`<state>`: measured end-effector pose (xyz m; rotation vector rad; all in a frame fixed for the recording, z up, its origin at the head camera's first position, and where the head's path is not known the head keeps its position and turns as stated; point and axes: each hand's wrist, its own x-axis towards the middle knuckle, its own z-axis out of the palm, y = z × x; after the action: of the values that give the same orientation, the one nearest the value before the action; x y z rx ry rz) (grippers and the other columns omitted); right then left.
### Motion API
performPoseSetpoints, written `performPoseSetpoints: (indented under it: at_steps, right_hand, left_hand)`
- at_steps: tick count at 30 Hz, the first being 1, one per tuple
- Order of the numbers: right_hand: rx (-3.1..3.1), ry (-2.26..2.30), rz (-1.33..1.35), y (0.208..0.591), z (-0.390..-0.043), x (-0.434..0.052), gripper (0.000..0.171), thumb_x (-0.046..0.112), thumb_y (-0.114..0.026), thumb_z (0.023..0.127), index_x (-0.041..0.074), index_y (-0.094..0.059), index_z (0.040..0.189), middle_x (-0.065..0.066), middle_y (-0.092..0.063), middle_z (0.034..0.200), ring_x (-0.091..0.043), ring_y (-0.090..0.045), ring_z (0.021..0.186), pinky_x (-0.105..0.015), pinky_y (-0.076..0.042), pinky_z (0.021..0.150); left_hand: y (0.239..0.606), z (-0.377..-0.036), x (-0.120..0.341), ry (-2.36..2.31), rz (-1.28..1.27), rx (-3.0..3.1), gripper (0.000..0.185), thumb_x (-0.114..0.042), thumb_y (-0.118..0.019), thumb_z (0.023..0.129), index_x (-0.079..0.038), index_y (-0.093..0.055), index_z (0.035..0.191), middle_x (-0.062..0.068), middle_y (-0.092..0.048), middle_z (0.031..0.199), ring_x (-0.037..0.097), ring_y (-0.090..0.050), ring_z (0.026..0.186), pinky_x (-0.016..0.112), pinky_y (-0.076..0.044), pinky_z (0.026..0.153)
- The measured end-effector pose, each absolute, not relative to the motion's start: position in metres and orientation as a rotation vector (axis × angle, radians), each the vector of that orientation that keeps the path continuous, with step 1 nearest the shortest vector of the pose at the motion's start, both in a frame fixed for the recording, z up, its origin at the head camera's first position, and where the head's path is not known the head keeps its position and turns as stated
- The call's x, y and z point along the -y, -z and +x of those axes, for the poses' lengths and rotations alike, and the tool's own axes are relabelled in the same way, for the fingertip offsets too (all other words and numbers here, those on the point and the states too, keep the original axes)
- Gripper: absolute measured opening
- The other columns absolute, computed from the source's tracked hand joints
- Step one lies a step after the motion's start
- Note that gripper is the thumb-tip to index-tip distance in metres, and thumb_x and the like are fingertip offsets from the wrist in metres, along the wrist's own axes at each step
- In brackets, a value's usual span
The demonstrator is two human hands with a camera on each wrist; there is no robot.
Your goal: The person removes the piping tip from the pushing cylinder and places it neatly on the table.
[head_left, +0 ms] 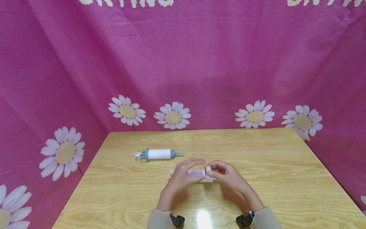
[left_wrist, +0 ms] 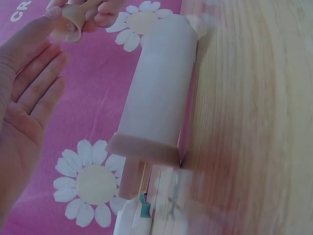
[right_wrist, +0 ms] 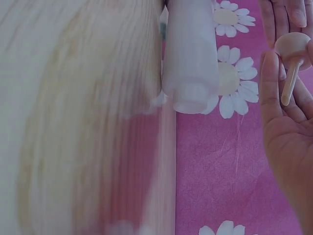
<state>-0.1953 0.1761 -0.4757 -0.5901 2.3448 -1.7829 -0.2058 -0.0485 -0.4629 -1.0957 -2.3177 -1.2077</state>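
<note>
My right hand [head_left: 224, 175] pinches a beige screw-cap-like piece [right_wrist: 292, 45] with a thin spout; its open, hollow end faces left. Close by, my left hand [head_left: 183, 175] has its thumb and fingers spread apart. In the left wrist view the left thumb overlaps the hollow piece [left_wrist: 68, 29]; whether it touches cannot be told. Beneath both hands a white syringe-like barrel [left_wrist: 159, 83] lies on the table, partly hidden in the head view. It has a flange at one end and a short neck [right_wrist: 190, 95] at the other.
Behind the left hand, a large syringe-like tool [head_left: 159, 154] with a white barrel and teal ends lies on the wooden table [head_left: 257, 152]. A pink curtain [head_left: 200, 63] with daisies surrounds the table's back and sides.
</note>
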Motion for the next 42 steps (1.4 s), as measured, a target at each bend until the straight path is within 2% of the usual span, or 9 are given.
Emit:
performPoseSetpoints:
  at_steps: [7,17,24,31,42]
  right_hand:
    - [-2.367,1.791,-0.613,0.472,-0.192,-0.176,0.028,0.018,-0.064,0.095,0.003,-0.064,0.118,-0.018,-0.066,0.11,-0.004,-0.065,0.088,-0.033,-0.06,0.074]
    - [-2.369,1.823,-0.642,0.472,-0.189,-0.177,0.025,0.015,-0.065,0.094,0.003,-0.065,0.116,-0.009,-0.067,0.106,-0.005,-0.063,0.091,-0.022,-0.056,0.074]
    - [-2.341,1.817,-0.592,0.474,-0.187,-0.185,0.03,0.016,-0.062,0.096,0.002,-0.061,0.122,-0.016,-0.065,0.115,-0.004,-0.064,0.094,-0.026,-0.059,0.079]
    - [-2.396,1.809,-0.55,0.479,-0.189,-0.194,0.03,0.017,-0.063,0.096,0.0,-0.062,0.12,-0.02,-0.064,0.118,-0.002,-0.063,0.094,-0.021,-0.056,0.08]
    - [-2.348,1.784,-0.572,0.482,-0.192,-0.197,0.025,0.018,-0.062,0.096,-0.002,-0.064,0.11,-0.021,-0.067,0.1,-0.006,-0.065,0.082,-0.033,-0.06,0.075]
  left_hand:
    - [0.463,-0.206,0.044,1.238,-1.109,2.35,0.042,-0.017,-0.082,0.079,-0.011,-0.068,0.119,0.002,-0.071,0.118,0.016,-0.066,0.114,0.027,-0.052,0.102]
    - [0.464,-0.206,0.041,1.256,-1.113,2.339,0.037,-0.016,-0.081,0.08,-0.014,-0.07,0.115,0.001,-0.073,0.114,0.016,-0.068,0.11,0.027,-0.054,0.099]
    - [0.463,-0.205,0.043,1.261,-1.082,2.344,0.037,-0.019,-0.08,0.081,-0.014,-0.07,0.116,0.0,-0.073,0.114,0.015,-0.068,0.109,0.027,-0.054,0.097]
    - [0.461,-0.208,0.046,1.245,-1.07,2.336,0.036,-0.019,-0.081,0.08,-0.011,-0.071,0.114,0.001,-0.073,0.113,0.015,-0.068,0.11,0.026,-0.054,0.098]
    - [0.46,-0.208,0.049,1.246,-1.049,2.349,0.036,-0.019,-0.081,0.08,-0.014,-0.07,0.115,0.0,-0.073,0.114,0.015,-0.068,0.111,0.027,-0.054,0.099]
